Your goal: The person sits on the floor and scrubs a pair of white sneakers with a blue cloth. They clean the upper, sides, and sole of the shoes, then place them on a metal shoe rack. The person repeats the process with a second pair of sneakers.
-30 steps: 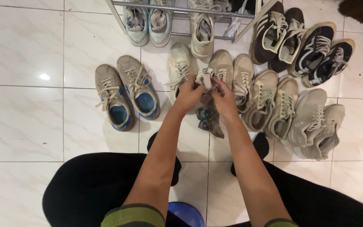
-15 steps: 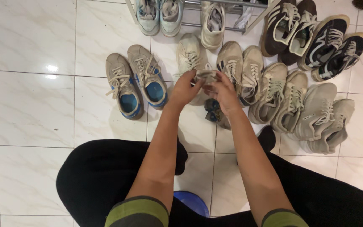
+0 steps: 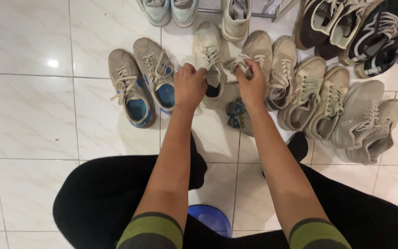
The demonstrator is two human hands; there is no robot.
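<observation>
My left hand grips the tongue and opening of a cream lace-up sneaker that stands on the white tile floor. My right hand is closed on a small balled grey-white sock, held just right of that sneaker and above the floor. Below my right hand a dark cloth with blue print lies on the tiles. My forearms reach forward from green-striped sleeve cuffs.
A tan pair with blue insoles lies to the left. Several beige and grey sneakers fill the right side, dark striped ones top right. A metal shoe rack holds pale shoes at the top. A blue stool shows between my legs.
My hands have separated. The left went from the sock to the cream sneaker's opening, while the right kept the balled sock and lifted it slightly to the right.
</observation>
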